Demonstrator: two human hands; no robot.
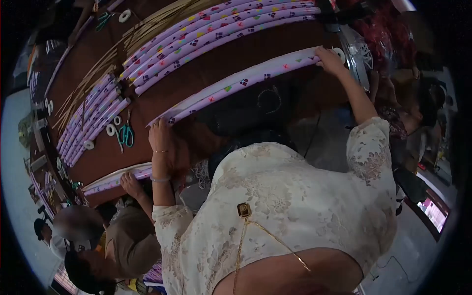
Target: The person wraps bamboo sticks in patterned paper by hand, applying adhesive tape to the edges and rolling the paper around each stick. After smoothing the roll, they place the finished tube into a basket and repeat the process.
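A long roll of purple patterned paper (pixel 236 89) lies along the near edge of the brown table in front of me, its pale inner side showing on the far side. My left hand (pixel 160 136) is closed on the roll's left end. At the other end, the fingers of my right hand (pixel 330 61) pinch the paper, with the arm stretched out. Just beyond my right hand sits a white tape roll (pixel 339 55). Teal-handled scissors (pixel 126 135) lie left of my left hand, close to another tape roll (pixel 111 130).
Several finished-looking purple rolls (pixel 221 37) line the far side of the table (pixel 105 164), and a shorter stack (pixel 91 120) lies to the left. Thin brown strips (pixel 93 78) run behind them. At lower left, a co-worker's hand (pixel 131 185) rests on another purple roll (pixel 108 183).
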